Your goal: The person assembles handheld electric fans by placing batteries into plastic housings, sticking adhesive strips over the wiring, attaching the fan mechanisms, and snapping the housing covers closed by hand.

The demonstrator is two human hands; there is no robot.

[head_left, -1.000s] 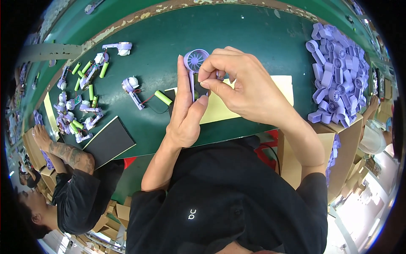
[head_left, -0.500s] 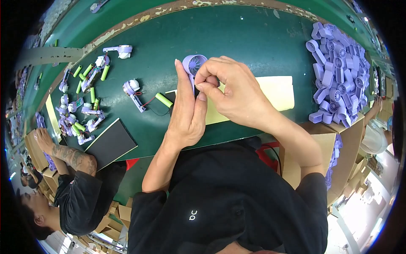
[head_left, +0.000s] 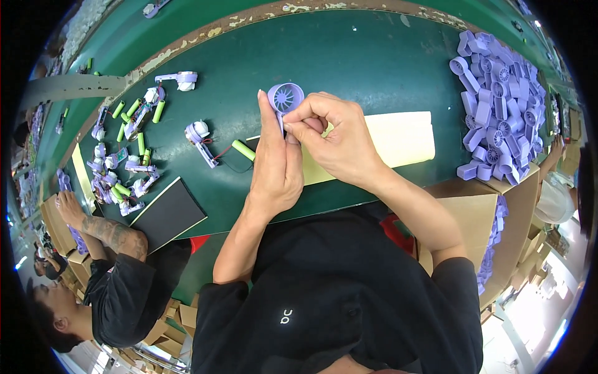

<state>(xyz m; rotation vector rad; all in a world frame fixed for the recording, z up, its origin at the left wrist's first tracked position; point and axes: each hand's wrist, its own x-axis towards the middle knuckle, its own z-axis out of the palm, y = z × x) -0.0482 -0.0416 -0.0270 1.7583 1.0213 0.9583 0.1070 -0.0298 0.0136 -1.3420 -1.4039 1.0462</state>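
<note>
A purple plastic fan housing (head_left: 285, 98) with a round spoked grille stands upright in my left hand (head_left: 274, 171). That hand's fingers are held straight along the handle, and its thumb presses against it. My right hand (head_left: 339, 137) pinches thumb and forefinger together at the handle just below the ring; whatever is between the fingertips is too small or hidden to make out. Just left of my left hand lies a green battery cell (head_left: 243, 150), wired to a purple and white fan assembly (head_left: 200, 140).
Yellow paper (head_left: 398, 137) lies under my right forearm. Purple housings (head_left: 498, 112) are heaped at the right, above an open cardboard box (head_left: 464, 227). Wired fan parts with green cells (head_left: 124, 168) and a black pad (head_left: 168, 215) lie left, beside a co-worker's arm (head_left: 112, 234).
My right hand has shifted slightly left and down along the handle, so more of the housing's ring shows. My left hand still holds the housing in nearly the same place.
</note>
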